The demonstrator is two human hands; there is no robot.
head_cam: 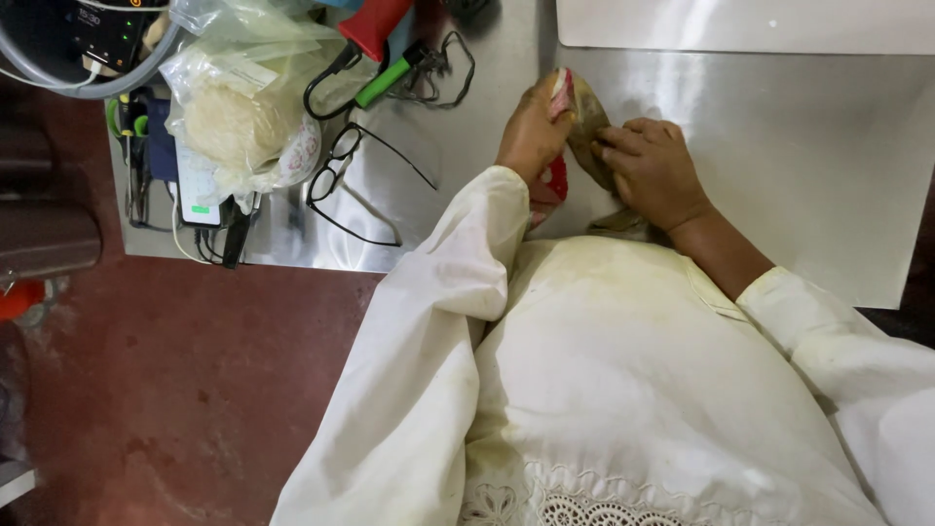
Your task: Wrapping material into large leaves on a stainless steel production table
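From the head camera, looking straight down: both hands met over the steel table (799, 175), right at its near edge. The left hand (534, 131) was clenched around a red-and-white piece (558, 175), its fingers wrapped over the top so that only slivers of red showed above and below the palm. The right hand (654, 168) pressed in from the other side, fingers curled and gripping an olive-brown pouch-like object (587, 122) that sat between the two hands, touching both. What that object was, exactly, could not be told; most of it was hidden. Cream sleeves (438, 321) ran down from both wrists into a cream garment with lace trim at the bottom.

Off to the left on the same table, well apart from the hands, a pair of black-framed glasses (336, 175) lay open. Beside them sat a clear plastic bag of pale fibre (239, 122), and just above, a red-handled tool (375, 24) with a green grip (388, 83) and a tangle of black wire. A phone (198, 190) rested at the table's left corner. Reddish floor (175, 390) showed below.
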